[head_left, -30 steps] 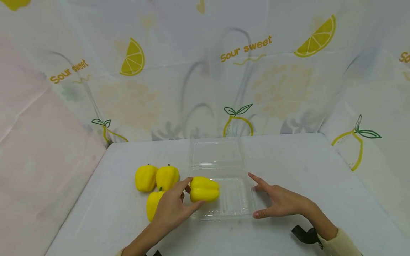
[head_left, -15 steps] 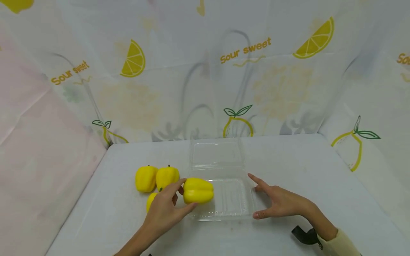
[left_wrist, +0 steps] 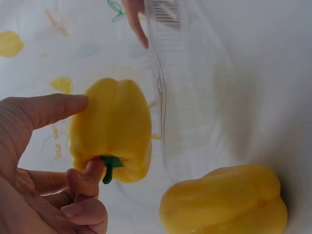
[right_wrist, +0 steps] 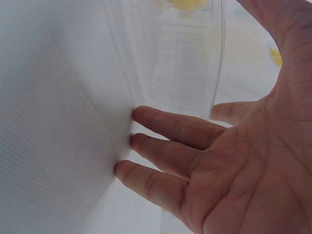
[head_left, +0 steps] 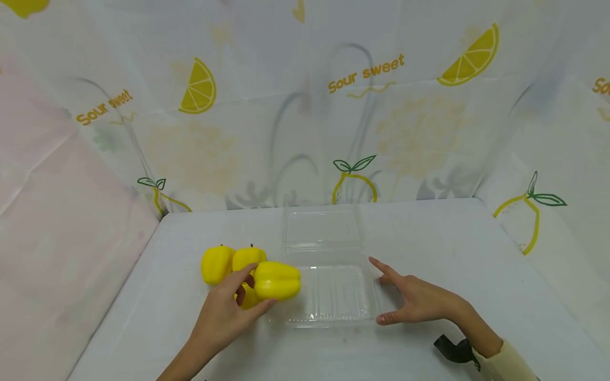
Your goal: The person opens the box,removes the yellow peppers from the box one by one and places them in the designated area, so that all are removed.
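My left hand [head_left: 223, 309] pinches a yellow bell pepper [head_left: 277, 280] between thumb and fingers, above the left side of a clear plastic clamshell box [head_left: 340, 299] whose lid lies back. In the left wrist view the green stem of this pepper [left_wrist: 109, 129] faces the palm. Two more bell peppers, one at far left [head_left: 216, 265] and one beside it [head_left: 248, 257], stand on the table; a third [head_left: 248, 299] is partly hidden behind my left hand. My right hand [head_left: 419, 300] is spread at the box's right side, fingertips down on the table in the right wrist view.
The box's lid [head_left: 322, 227] reaches back toward a lemon-printed curtain [head_left: 305, 121]. A black curved object [head_left: 455, 349] sits by the right wrist, next to a cream sleeve [head_left: 507, 362]. White cloth [head_left: 429, 227] covers the table.
My left hand has moved left with the bell pepper, from over the box's tray to its left edge, nearer the other peppers. The right hand has stayed in place.
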`<state>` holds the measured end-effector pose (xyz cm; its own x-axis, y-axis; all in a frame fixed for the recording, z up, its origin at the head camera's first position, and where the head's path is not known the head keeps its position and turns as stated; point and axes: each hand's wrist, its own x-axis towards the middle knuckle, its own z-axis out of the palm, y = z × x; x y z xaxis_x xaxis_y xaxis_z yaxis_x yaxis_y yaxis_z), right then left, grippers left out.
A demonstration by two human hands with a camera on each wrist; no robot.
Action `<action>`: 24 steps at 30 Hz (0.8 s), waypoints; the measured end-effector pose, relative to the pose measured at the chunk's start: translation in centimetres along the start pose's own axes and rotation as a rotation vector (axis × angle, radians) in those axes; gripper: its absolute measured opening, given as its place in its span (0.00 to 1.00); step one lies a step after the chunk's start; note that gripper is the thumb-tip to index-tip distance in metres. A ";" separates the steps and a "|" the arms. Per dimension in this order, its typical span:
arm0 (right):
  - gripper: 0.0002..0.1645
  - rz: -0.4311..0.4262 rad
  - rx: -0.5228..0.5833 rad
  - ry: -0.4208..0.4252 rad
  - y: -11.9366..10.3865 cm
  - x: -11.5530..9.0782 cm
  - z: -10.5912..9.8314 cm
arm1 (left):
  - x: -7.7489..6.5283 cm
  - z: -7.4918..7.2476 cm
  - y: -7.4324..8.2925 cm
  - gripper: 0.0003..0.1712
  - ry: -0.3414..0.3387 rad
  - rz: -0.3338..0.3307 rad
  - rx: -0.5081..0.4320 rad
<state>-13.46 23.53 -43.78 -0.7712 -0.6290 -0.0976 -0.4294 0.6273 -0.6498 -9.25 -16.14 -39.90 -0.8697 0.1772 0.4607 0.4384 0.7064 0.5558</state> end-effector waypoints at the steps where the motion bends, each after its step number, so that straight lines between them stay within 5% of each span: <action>1: 0.69 -0.001 0.000 0.000 0.0 0.0 0.0 | 0.0 -0.2 0.0 0.37 0.006 0.001 0.003; 24: 0.69 0.012 -0.005 -0.004 0.0 0.0 0.0 | -0.5 -3.7 -1.8 0.39 0.026 0.007 -0.037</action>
<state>-13.45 23.52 -43.76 -0.7742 -0.6236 -0.1083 -0.4227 0.6369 -0.6448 -8.77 -20.03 -38.63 -0.8606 0.1636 0.4822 0.4528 0.6793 0.5776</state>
